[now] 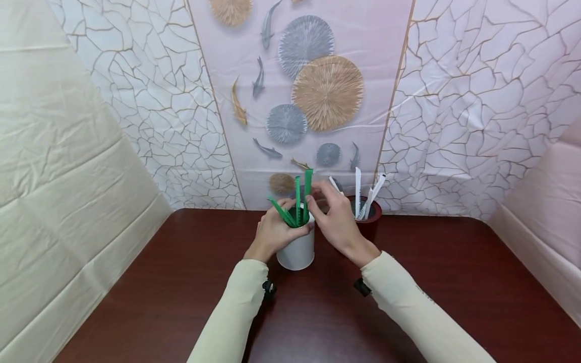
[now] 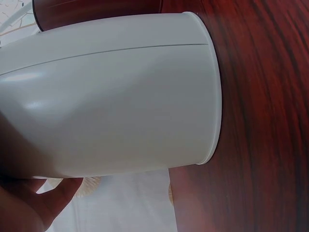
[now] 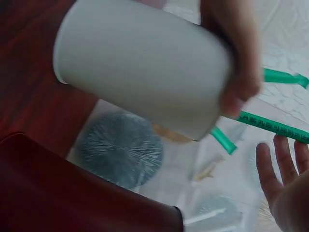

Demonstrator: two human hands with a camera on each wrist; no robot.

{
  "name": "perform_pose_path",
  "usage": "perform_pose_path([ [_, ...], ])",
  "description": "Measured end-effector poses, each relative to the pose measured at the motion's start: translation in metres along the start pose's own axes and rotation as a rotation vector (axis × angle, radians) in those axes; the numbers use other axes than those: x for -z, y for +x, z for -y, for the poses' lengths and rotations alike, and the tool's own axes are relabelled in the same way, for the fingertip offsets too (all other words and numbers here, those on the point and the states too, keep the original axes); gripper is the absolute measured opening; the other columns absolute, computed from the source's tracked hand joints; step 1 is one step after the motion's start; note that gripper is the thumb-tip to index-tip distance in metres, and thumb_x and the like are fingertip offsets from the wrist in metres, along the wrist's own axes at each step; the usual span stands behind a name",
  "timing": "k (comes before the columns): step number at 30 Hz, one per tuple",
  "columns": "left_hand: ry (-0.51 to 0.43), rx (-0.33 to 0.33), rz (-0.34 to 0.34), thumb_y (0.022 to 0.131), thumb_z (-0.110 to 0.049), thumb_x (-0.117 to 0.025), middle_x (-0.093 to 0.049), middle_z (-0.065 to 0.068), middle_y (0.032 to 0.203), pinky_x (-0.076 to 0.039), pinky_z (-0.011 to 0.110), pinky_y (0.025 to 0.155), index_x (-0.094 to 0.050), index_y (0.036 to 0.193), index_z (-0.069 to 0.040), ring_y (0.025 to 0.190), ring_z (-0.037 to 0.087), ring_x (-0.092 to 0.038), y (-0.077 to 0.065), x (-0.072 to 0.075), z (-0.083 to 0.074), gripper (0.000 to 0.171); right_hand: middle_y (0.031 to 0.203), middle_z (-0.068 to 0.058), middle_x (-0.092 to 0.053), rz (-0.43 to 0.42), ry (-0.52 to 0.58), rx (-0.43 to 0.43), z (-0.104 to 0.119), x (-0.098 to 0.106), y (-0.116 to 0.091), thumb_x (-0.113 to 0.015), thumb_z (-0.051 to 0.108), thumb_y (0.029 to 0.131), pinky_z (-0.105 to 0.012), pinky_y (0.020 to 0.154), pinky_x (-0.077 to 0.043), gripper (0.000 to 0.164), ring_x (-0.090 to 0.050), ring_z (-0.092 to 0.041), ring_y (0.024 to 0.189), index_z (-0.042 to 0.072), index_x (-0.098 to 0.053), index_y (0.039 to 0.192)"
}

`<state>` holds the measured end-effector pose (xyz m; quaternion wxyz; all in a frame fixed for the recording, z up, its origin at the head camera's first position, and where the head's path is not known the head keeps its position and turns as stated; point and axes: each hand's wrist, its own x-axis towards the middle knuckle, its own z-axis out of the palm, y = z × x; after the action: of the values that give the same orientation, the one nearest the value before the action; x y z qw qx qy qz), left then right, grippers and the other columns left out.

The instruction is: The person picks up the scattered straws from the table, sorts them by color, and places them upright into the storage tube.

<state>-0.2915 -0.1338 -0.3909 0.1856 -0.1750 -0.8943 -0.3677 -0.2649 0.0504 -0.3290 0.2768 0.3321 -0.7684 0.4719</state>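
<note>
A white cylindrical canister (image 1: pixel 297 253) stands upright on the table. My left hand (image 1: pixel 274 231) grips it around the rim, thumb at the near side; the left wrist view shows the canister's smooth side (image 2: pixel 120 101). Several straws in green wrappers lean in its mouth. At the mouth's right side, my right hand (image 1: pixel 337 222) pinches the upper part of one green straw (image 1: pixel 308 184) with thumb and forefinger. In the right wrist view, printed characters show on a green straw (image 3: pixel 273 125), and the other fingers (image 3: pixel 285 164) are spread; that hand's pinch lies outside this view.
Just right of the canister, partly behind my right hand, stands a dark red container (image 1: pixel 371 227) with several white-wrapped straws (image 1: pixel 358 191). The dark reddish wood table (image 1: pixel 299 317) ends at a patterned cloth backdrop (image 1: pixel 327 93). Pale fabric panels (image 1: pixel 59 201) flank both sides.
</note>
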Motion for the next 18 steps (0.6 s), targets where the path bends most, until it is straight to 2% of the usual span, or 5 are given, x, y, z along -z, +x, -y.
perform_pose_path([
  [5, 0.007, 0.009, 0.0, 0.084, -0.055, -0.079, -0.061, -0.003, 0.143, -0.058, 0.049, 0.087, -0.067, 0.143, -0.029, 0.113, 0.025, -0.07, 0.002, -0.001, -0.003, 0.066, 0.111, -0.01, -0.07, 0.118, -0.177, -0.071, -0.012, -0.006, -0.004, -0.065, 0.011, 0.104, -0.047, 0.089, -0.055, 0.018, -0.064, -0.029, 0.106, 0.006, -0.07, 0.121],
  [10, 0.024, 0.017, -0.004, 0.084, -0.052, -0.078, -0.061, 0.0, 0.146, -0.058, 0.051, 0.086, -0.066, 0.144, -0.024, 0.114, 0.03, -0.07, 0.002, -0.001, -0.004, 0.067, 0.115, -0.014, -0.064, 0.227, -0.342, -0.144, -0.022, -0.008, -0.008, -0.067, 0.018, 0.103, -0.051, 0.095, -0.046, 0.016, -0.056, -0.035, 0.113, 0.007, -0.075, 0.112],
  [14, 0.03, 0.009, -0.002, 0.085, -0.052, -0.077, -0.062, 0.001, 0.143, -0.058, 0.05, 0.083, -0.07, 0.138, -0.021, 0.109, 0.028, -0.07, 0.002, -0.001, -0.003, 0.062, 0.12, -0.013, -0.061, 0.243, -0.368, -0.137, -0.025, -0.006, -0.012, -0.068, 0.026, 0.105, -0.052, 0.098, -0.046, 0.019, -0.056, -0.034, 0.114, 0.01, -0.077, 0.11],
  [18, 0.016, 0.0, -0.002, 0.084, -0.052, -0.079, -0.062, 0.005, 0.142, -0.058, 0.05, 0.081, -0.072, 0.133, -0.018, 0.105, 0.028, -0.071, 0.001, 0.0, -0.002, 0.06, 0.118, -0.007, -0.062, 0.222, -0.304, -0.106, -0.018, 0.003, -0.015, -0.07, 0.029, 0.104, -0.047, 0.094, -0.049, 0.017, -0.058, -0.027, 0.11, 0.013, -0.075, 0.108],
])
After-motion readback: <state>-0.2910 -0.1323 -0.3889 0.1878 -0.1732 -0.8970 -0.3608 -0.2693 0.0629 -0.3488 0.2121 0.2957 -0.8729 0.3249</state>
